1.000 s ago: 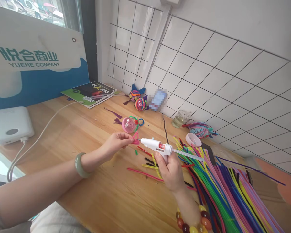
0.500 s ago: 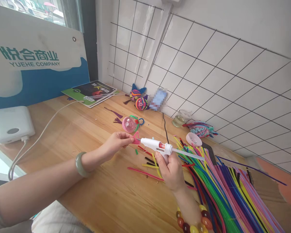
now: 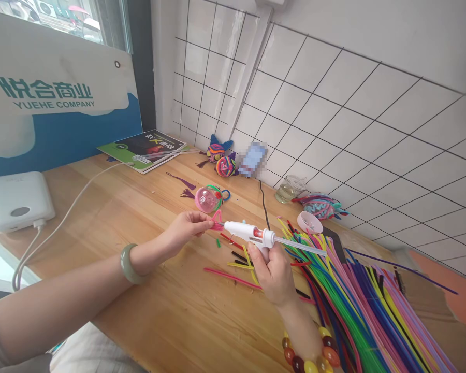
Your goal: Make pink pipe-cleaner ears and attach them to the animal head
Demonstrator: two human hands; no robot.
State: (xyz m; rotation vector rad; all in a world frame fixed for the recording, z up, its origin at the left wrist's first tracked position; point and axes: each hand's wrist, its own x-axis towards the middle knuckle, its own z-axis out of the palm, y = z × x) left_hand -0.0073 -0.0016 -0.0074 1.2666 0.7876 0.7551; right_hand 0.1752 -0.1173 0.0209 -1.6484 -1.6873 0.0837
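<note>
Since the earlier frame, only our view has shifted, slightly.
Our left hand (image 3: 188,229) pinches a pink piece (image 3: 218,226) at nine o'clock of the glue gun (image 3: 241,229); our right hand (image 3: 275,274), at five o'clock, grips the glue gun.

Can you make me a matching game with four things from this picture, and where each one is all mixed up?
Things:
1. glue gun
2. pink pipe-cleaner piece
3. glass jar
4. white power bank

Places:
A. on the table, near the tiled wall
B. pinched in the left hand
C. at the far left of the picture, with a cable plugged in
D. gripped in the right hand

Right pairs: 1-D, 2-B, 3-A, 4-C
</note>
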